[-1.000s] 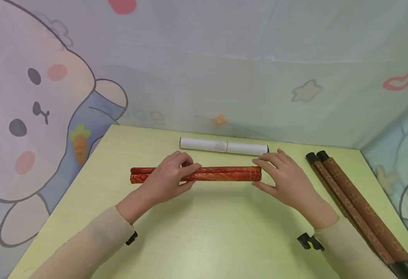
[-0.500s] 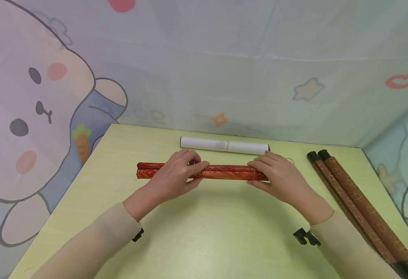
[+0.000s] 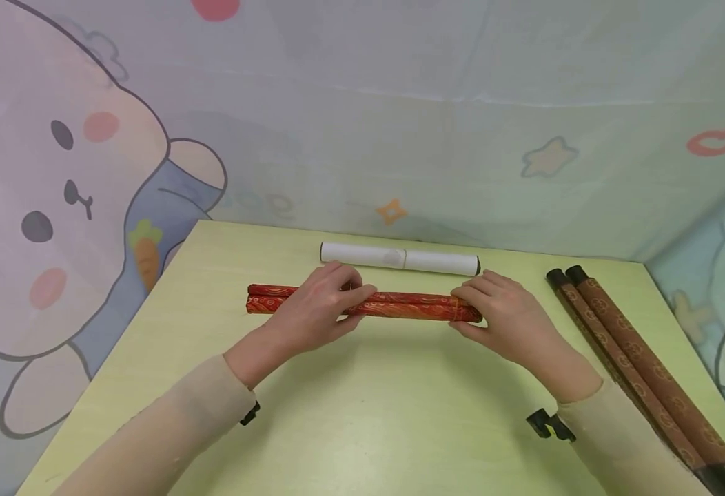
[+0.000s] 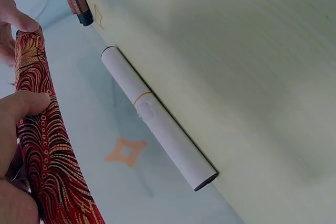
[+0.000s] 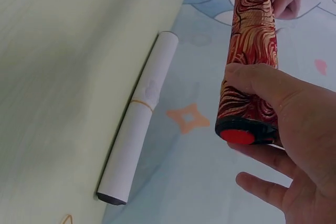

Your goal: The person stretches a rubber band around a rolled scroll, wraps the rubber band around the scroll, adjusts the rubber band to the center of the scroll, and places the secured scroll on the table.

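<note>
A red-and-gold patterned scroll [image 3: 412,307], rolled up as two rolls side by side, is held crosswise above the table. My left hand [image 3: 313,306] grips it left of its middle, thumb on the near side. Around its right end my right hand [image 3: 514,327] curls, thumb and forefinger pressing the fabric. In the right wrist view that scroll [image 5: 252,45] shows a black end with a red disc. A thin tan rubber band [image 5: 67,219] lies on the table near the right hand; the hand hides it in the head view.
A white rolled scroll [image 3: 362,255] with a rubber band around it lies along the table's back edge. Two brown patterned scrolls [image 3: 641,358] with black ends lie slanted on the right. A printed cloth [image 3: 350,103] hangs behind the pale table [image 3: 362,420].
Both hands have shifted the red scroll slightly right and back. The right hand has closed onto its end; a loose rubber band showed beside that hand half a second ago.
</note>
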`<control>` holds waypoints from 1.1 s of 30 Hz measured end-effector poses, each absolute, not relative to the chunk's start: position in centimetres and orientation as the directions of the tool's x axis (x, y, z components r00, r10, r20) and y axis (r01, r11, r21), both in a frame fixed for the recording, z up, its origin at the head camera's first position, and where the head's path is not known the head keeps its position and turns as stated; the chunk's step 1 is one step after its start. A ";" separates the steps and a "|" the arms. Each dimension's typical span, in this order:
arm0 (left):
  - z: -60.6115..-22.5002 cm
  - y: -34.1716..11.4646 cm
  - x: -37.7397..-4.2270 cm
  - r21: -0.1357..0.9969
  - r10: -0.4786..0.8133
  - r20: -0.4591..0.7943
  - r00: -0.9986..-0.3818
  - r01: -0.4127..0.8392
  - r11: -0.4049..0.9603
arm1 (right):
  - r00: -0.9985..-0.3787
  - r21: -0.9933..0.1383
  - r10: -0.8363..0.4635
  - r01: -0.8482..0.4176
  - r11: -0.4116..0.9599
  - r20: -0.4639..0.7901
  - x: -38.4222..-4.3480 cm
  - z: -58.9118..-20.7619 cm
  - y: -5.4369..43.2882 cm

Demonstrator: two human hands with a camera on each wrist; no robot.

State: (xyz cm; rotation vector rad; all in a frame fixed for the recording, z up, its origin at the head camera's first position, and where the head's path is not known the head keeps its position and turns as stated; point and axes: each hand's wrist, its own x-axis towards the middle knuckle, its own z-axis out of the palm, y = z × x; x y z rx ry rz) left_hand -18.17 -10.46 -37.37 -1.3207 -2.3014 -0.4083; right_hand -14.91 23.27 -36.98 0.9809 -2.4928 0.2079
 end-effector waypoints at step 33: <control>-38.0 -10.0 -18.7 -0.511 0.692 0.702 -0.165 0.560 0.652 | -0.576 -0.076 -0.525 -0.715 0.695 0.626 -15.7 -36.7 24.9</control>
